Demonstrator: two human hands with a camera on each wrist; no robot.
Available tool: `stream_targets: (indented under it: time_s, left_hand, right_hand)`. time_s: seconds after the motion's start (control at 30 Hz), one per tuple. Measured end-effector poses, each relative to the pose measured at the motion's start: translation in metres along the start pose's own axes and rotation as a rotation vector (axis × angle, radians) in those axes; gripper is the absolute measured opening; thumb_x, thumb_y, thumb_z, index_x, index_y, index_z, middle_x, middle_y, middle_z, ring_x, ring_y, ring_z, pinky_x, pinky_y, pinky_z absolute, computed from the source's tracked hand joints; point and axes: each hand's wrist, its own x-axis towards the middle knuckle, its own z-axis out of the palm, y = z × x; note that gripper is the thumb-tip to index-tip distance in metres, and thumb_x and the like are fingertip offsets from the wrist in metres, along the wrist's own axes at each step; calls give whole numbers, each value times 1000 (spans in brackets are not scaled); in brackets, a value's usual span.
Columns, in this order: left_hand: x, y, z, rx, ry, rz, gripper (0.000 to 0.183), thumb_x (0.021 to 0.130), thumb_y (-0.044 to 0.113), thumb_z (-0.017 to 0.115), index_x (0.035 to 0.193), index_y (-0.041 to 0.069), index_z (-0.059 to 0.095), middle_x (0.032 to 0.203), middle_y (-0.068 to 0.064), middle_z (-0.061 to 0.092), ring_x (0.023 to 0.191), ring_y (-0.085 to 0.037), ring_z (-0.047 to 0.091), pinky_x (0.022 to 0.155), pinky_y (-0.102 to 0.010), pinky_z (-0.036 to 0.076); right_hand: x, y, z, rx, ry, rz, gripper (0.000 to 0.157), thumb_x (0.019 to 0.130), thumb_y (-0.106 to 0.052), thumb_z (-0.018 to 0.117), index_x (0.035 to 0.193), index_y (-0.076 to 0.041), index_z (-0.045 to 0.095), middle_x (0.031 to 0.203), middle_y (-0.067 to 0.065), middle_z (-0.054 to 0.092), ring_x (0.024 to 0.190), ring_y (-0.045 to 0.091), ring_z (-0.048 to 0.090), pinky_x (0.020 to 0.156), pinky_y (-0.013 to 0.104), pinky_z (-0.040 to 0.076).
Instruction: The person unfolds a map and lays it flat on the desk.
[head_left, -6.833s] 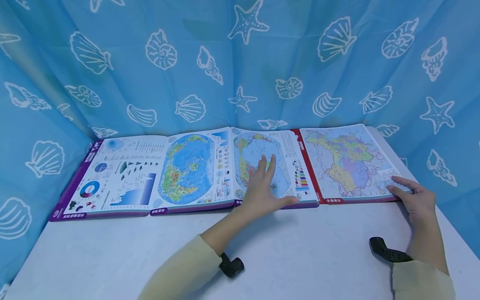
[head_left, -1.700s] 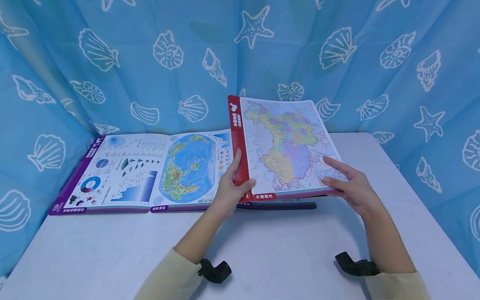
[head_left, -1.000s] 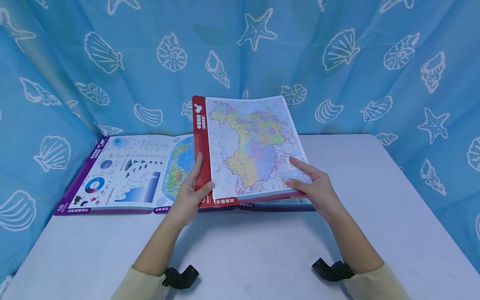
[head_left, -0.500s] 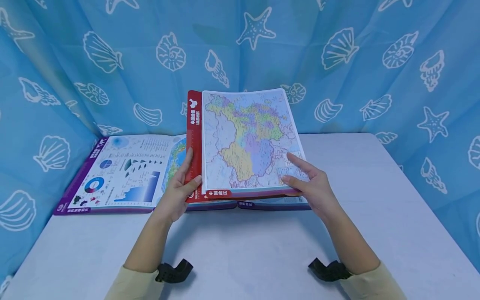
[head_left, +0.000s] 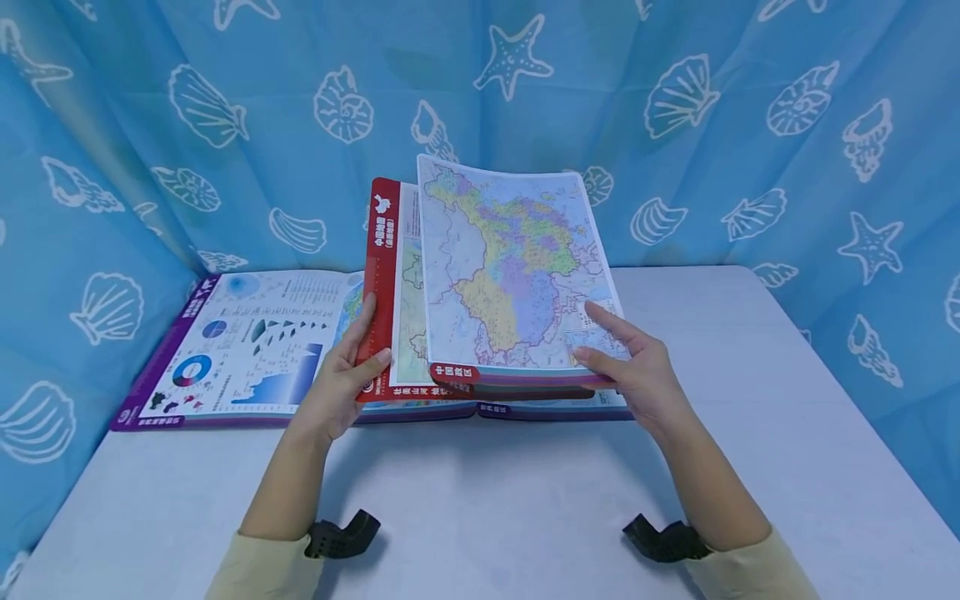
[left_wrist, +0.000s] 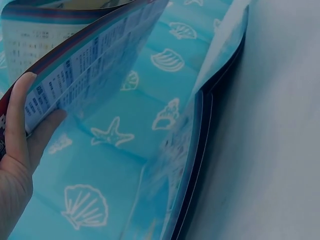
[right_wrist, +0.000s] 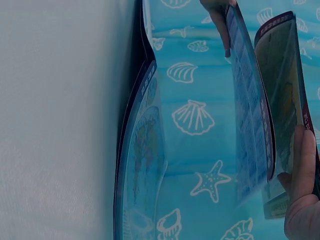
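Both hands hold a red-edged folding map [head_left: 517,275] up over the table, its panels spread apart. My left hand [head_left: 336,387] pinches the red border strip of the lower panel, thumb on top. My right hand [head_left: 643,371] pinches the right edge of the upper panel, which shows a coloured political map. In the left wrist view the held panel [left_wrist: 95,70] shows a printed underside; in the right wrist view a gap parts the two panels. Beneath lies a purple-edged folding map [head_left: 240,350], laid out flat and partly covered by the held one.
The white table [head_left: 750,433] stretches in front and to the right. A blue curtain [head_left: 570,92] with white shells and starfish hangs along the back. Each wrist carries a black camera mount [head_left: 343,535] near its beige sleeve.
The red-edged map was lifted off the table at the right and carried left over the purple-edged one. Its upper panel has now shifted right, away from the red strip, uncovering the panel below.
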Motion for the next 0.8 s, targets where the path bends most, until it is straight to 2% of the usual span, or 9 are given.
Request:
stream_targets:
  time_s: [0.2,0.47,0.8]
  left_hand:
    - [1,1,-8,-2,5,32,73,95,8,54,145,49,21,148,-5,28,118,-18,49,83,-29,55]
    - [4,-1,-21,-41,47,8,73,94,11,57,145,49,22,148,-4,28,119,-17,48,84,-31,54]
    - [2,1,-33,-47,74,5,72,93,14,60,144,49,25,146,-5,30,117,-17,50,83,-32,55]
  right_hand:
    - [1,1,-4,-15,11,-12,69,84,-31,72,145,-23,41,150,10,35,92,3,66,76,22,54]
    - [0,-2,-9,65,14,-38,67,85,-24,71,145,-18,41,152,13,30,92,4,65,74,21,55]
    - [0,-3,-16,61,37,-41,67,85,-26,72,144,-21,42,149,16,33,95,5,63,76,21,54]
